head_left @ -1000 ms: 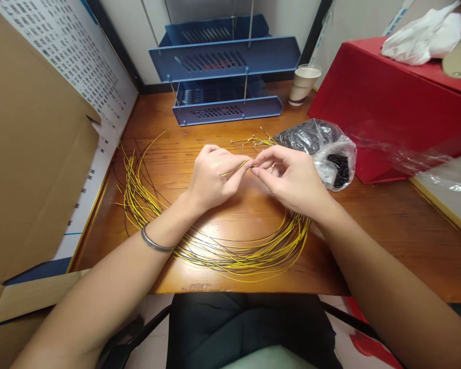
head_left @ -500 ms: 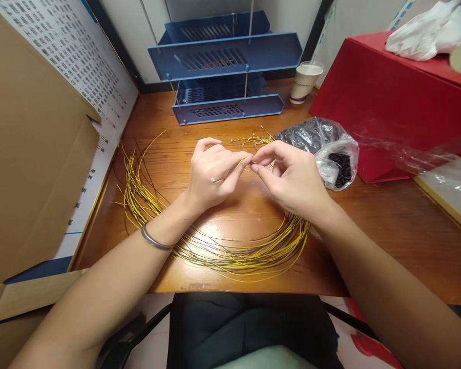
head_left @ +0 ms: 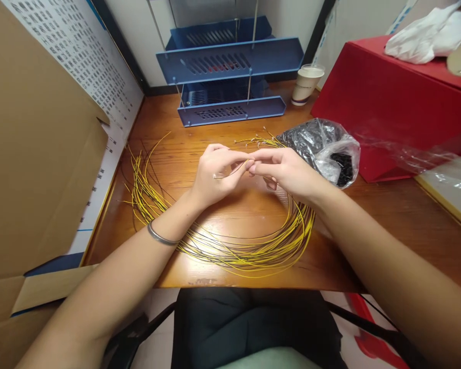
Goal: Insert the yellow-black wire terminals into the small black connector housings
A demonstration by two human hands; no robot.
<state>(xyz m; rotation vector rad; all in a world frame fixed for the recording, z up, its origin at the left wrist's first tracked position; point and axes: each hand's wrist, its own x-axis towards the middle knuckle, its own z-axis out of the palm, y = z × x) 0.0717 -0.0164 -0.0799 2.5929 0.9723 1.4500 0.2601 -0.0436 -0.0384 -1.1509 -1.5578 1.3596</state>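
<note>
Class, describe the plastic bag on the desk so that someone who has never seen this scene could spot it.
Find the big red box on the right of the wooden desk. By its left end, next to the person's right hand, lies the bag. Unlike the white cup behind it, it is see-through, crumpled and holds small black pieces.

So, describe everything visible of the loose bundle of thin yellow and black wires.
The loose bundle of thin yellow and black wires looks plastic-coated. It lies on the brown wooden desk in a broad curve, bowed toward the near edge. Its left ends fan out unevenly; beyond the right hand, what look like its other ends carry tiny pale tips, near the clear plastic bag. The left forearm crosses over it; contact is unclear.
</note>
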